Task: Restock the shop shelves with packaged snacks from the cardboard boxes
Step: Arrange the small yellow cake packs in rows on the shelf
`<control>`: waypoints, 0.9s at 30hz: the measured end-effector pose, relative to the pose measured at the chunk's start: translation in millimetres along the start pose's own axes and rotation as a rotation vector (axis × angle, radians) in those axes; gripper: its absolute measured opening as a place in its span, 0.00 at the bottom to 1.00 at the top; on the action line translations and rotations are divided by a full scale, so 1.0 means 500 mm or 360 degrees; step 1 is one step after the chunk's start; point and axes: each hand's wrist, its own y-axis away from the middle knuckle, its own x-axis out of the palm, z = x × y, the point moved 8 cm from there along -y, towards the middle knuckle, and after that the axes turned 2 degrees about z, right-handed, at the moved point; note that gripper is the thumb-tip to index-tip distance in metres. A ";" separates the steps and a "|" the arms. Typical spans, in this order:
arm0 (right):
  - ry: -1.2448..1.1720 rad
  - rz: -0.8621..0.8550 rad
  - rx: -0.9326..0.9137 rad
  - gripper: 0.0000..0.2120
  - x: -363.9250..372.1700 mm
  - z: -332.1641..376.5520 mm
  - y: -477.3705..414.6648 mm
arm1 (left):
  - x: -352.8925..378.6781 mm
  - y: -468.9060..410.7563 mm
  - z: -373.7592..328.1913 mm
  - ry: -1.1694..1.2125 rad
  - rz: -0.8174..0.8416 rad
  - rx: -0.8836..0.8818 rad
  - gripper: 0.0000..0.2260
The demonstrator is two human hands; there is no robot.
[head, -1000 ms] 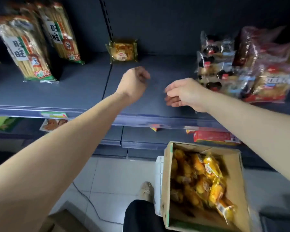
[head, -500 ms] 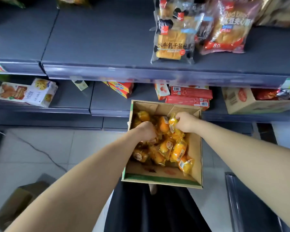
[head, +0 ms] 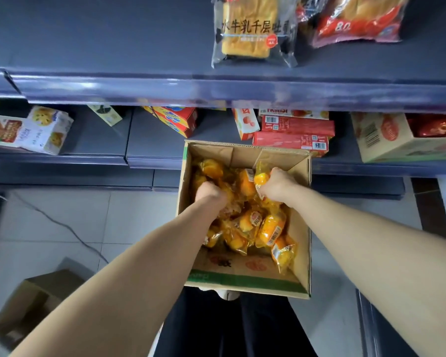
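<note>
An open cardboard box [head: 302,202] stands on the floor in front of the shelves, holding several yellow-orange snack packets [head: 269,229]. Both my hands are down inside it. My left hand [head: 208,194] is closed among the packets at the box's left side; what it grips is hidden under the fingers. My right hand [head: 277,185] is closed around one yellow packet [head: 259,180] near the box's back right. The upper dark shelf [head: 108,45] above the box is bare on its left half.
Bread bags [head: 252,29] and a red bag [head: 355,19] lie on the upper shelf at right. The lower shelf carries red boxes [head: 294,132], biscuit boxes [head: 47,130] and a carton [head: 386,137]. Another cardboard box [head: 34,305] sits on the tiled floor at lower left, beside a cable [head: 62,225].
My hands have dropped from the upper shelf into the cardboard box and closed on packets. My view has tilted down and come closer to the box.
</note>
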 end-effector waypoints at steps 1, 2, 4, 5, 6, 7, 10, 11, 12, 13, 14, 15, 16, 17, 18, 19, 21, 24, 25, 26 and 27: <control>-0.0055 0.0054 -0.0008 0.26 -0.007 0.000 0.012 | -0.008 0.018 -0.009 -0.0032 0.0011 0.0015 0.14; -0.0114 0.0127 -0.0017 0.27 -0.015 0.001 0.025 | -0.016 0.028 -0.014 -0.0077 0.0063 -0.0003 0.13; -0.0297 0.0293 -0.0043 0.24 -0.040 0.007 0.063 | -0.040 0.061 -0.029 -0.0090 0.0136 -0.0036 0.08; -0.0390 0.0372 -0.0062 0.21 -0.058 0.015 0.085 | -0.056 0.085 -0.046 -0.0019 0.0187 -0.0021 0.04; -0.0459 0.0439 -0.0077 0.18 -0.077 0.023 0.104 | -0.070 0.095 -0.057 0.0048 0.0225 -0.0001 0.04; -0.0503 0.0485 -0.0093 0.16 -0.099 0.033 0.124 | -0.090 0.115 -0.074 0.0066 0.0254 0.0052 0.06; -0.0504 0.0520 -0.0164 0.17 -0.176 0.075 0.178 | -0.171 0.164 -0.125 0.0089 0.0264 0.0245 0.08; -0.0513 0.0531 -0.0197 0.17 -0.203 0.096 0.200 | -0.202 0.182 -0.143 0.0090 0.0244 0.0309 0.09; -0.0553 0.0560 -0.0237 0.17 -0.228 0.119 0.221 | -0.232 0.196 -0.157 0.0087 0.0235 0.0370 0.10; -0.0621 0.0607 -0.0286 0.16 -0.250 0.145 0.245 | -0.260 0.215 -0.170 0.0107 0.0243 0.0418 0.10; -0.0702 0.0657 -0.0347 0.15 -0.270 0.172 0.269 | -0.288 0.228 -0.181 0.0134 0.0251 0.0476 0.10; -0.0784 0.0695 -0.0407 0.15 -0.289 0.198 0.292 | -0.317 0.239 -0.192 0.0190 0.0261 0.0524 0.11; -0.0854 0.0723 -0.0469 0.15 -0.306 0.224 0.313 | -0.349 0.251 -0.200 0.0249 0.0260 0.0576 0.11; -0.0904 0.0749 -0.0528 0.15 -0.319 0.248 0.332 | -0.381 0.261 -0.206 0.0319 0.0245 0.0612 0.12; -0.0955 0.0772 -0.0573 0.15 -0.329 0.271 0.347 | -0.412 0.266 -0.209 0.0381 0.0241 0.0639 0.11; -0.0987 0.0798 -0.0614 0.16 -0.336 0.294 0.359 | -0.442 0.269 -0.210 0.0438 0.0239 0.0658 0.11; -0.1024 0.0839 -0.0694 0.16 -0.346 0.337 0.373 | -0.498 0.267 -0.210 0.0521 0.0225 0.0696 0.12; -0.1065 0.0876 -0.0810 0.12 -0.357 0.409 0.384 | -0.576 0.253 -0.204 0.0623 0.0168 0.0723 0.13; -0.1065 0.0890 -0.0838 0.13 -0.358 0.433 0.385 | -0.601 0.246 -0.203 0.0642 0.0128 0.0731 0.13; -0.1055 0.0918 -0.0863 0.15 -0.355 0.456 0.385 | -0.625 0.240 -0.200 0.0664 0.0090 0.0738 0.13; -0.1040 0.0951 -0.0885 0.18 -0.350 0.480 0.382 | -0.647 0.232 -0.197 0.0691 0.0063 0.0740 0.14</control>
